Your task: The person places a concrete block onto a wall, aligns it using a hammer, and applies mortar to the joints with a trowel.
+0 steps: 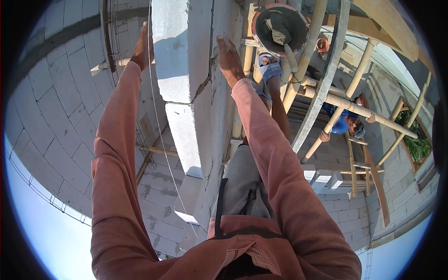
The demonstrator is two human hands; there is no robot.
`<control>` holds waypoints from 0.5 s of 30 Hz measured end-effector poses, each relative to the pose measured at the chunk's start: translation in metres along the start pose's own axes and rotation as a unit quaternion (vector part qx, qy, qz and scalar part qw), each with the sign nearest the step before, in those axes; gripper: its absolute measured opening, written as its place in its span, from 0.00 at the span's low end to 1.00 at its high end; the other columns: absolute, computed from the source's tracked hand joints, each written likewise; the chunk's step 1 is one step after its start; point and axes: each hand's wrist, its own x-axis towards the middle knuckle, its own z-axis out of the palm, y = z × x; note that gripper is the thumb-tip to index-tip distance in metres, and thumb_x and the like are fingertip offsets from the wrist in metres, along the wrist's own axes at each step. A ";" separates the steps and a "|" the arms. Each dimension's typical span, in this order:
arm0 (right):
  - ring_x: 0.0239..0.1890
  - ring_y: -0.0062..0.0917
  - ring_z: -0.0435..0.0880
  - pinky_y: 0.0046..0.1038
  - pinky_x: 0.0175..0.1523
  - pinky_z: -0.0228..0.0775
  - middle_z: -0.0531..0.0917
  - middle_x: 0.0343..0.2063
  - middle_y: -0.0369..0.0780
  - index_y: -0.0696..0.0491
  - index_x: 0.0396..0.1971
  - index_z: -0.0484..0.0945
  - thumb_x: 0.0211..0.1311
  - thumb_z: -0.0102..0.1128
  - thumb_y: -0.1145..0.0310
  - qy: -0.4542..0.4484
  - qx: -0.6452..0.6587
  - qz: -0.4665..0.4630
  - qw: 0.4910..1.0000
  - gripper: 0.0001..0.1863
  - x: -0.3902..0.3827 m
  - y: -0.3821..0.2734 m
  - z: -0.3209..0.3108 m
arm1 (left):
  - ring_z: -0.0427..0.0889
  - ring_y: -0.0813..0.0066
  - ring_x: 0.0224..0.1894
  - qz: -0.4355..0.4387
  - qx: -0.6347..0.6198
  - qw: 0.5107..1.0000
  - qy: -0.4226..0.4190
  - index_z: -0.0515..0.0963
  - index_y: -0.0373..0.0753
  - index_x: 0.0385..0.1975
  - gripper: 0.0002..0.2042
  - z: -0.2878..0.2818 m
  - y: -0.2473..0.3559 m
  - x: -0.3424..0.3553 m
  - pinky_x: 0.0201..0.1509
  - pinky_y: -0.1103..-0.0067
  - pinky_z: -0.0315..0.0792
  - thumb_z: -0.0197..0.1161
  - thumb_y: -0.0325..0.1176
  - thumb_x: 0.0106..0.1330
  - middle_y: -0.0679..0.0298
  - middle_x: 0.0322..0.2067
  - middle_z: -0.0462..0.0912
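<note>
My left hand (141, 48) and right hand (229, 61), fingers straight and ungripping, flank the aerated concrete block (178, 60), probably to steady it.

No text, label, number or sign can be read: the pale upper block (181, 53) and the lower block (183, 133) show plain faces with only shadow and surface marks, and the mortar bucket (262, 38) carries no legible lettering on what shows of it. The pink-brown sleeves (116, 154) and grey trousers (245, 186) likewise bear nothing readable, while the co-worker's blue clothing (340, 125) is too small and too much hidden behind the poles (359, 109) to tell whether any print stands on it.
</note>
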 end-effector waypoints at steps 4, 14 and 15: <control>0.73 0.54 0.50 0.42 0.76 0.41 0.52 0.70 0.60 0.64 0.71 0.46 0.71 0.35 0.36 -0.029 -0.128 -0.198 0.971 0.47 0.070 0.029 0.016 | 0.69 0.59 0.63 0.027 0.043 0.999 -0.014 0.55 0.45 0.73 0.45 0.054 -0.048 0.025 0.68 0.67 0.63 0.51 0.71 0.62 0.52 0.66 0.65; 0.71 0.48 0.45 0.43 0.75 0.39 0.49 0.69 0.57 0.61 0.71 0.43 0.64 0.25 0.25 -0.132 0.081 0.049 0.987 0.54 0.045 0.012 0.056 | 0.70 0.59 0.63 0.008 -0.043 0.999 -0.003 0.56 0.43 0.72 0.44 0.026 -0.082 -0.002 0.68 0.67 0.64 0.51 0.69 0.64 0.52 0.65 0.66; 0.70 0.47 0.48 0.43 0.74 0.41 0.51 0.67 0.56 0.61 0.70 0.45 0.64 0.25 0.25 -0.133 0.091 0.057 0.985 0.53 0.043 0.012 0.051 | 0.70 0.59 0.63 0.009 -0.050 0.999 -0.006 0.56 0.43 0.72 0.44 0.029 -0.085 -0.002 0.68 0.67 0.64 0.51 0.69 0.64 0.52 0.65 0.66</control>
